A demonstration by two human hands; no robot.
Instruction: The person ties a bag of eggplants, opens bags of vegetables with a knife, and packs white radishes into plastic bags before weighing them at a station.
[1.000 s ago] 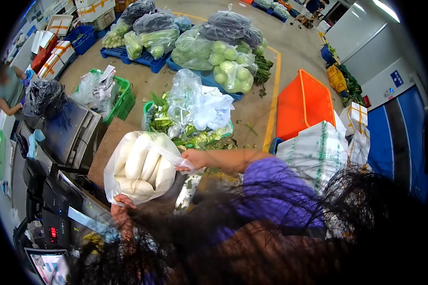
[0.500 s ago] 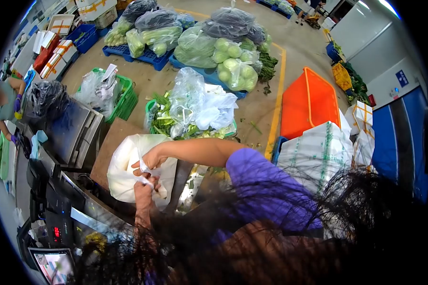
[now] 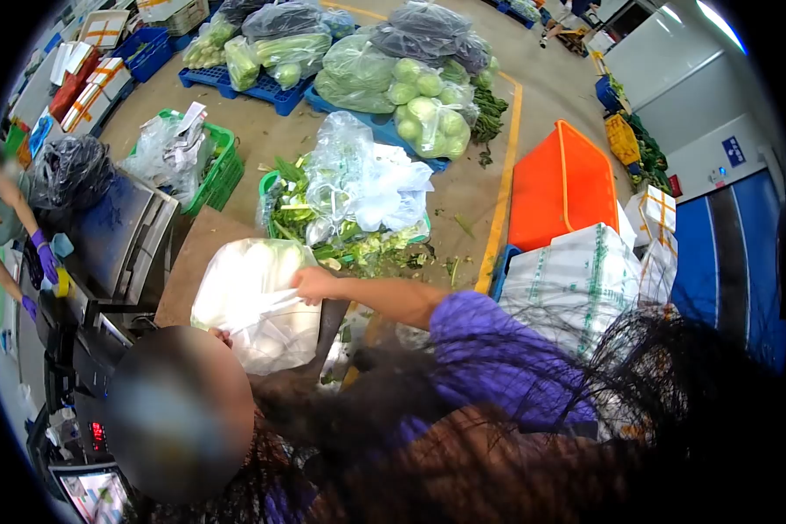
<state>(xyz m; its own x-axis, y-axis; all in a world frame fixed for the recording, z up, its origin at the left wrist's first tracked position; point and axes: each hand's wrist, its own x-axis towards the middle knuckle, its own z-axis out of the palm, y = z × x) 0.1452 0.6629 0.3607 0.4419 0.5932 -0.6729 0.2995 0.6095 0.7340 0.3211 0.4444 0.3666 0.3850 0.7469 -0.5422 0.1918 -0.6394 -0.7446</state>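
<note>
A translucent white plastic bag [image 3: 271, 336] full of long white vegetables that look like radishes rests on a brown board [image 3: 203, 240]. My right hand [image 3: 314, 286] is closed on a gathered part of the bag at its right side. A twisted strip of plastic stretches from there across the bag's top towards my left hand [image 3: 222, 336]. Only a few bent fingers of that hand show, pinched on the bag's near left edge; a round blurred patch covers the rest.
Behind the bag stands a green crate [image 3: 265, 188] of leafy trimmings and plastic. An orange bin [image 3: 557, 192] and a white sack [image 3: 576, 275] are on the right. Bagged cabbages [image 3: 428, 122] lie farther back. A co-worker's purple-gloved hand [image 3: 45, 255] is at left, beside a metal machine [image 3: 122, 231].
My hands were together at the bag's gathered top; now they are apart, right hand to the right, left hand to the left and nearer, with the plastic drawn tight. The co-worker's hands moved.
</note>
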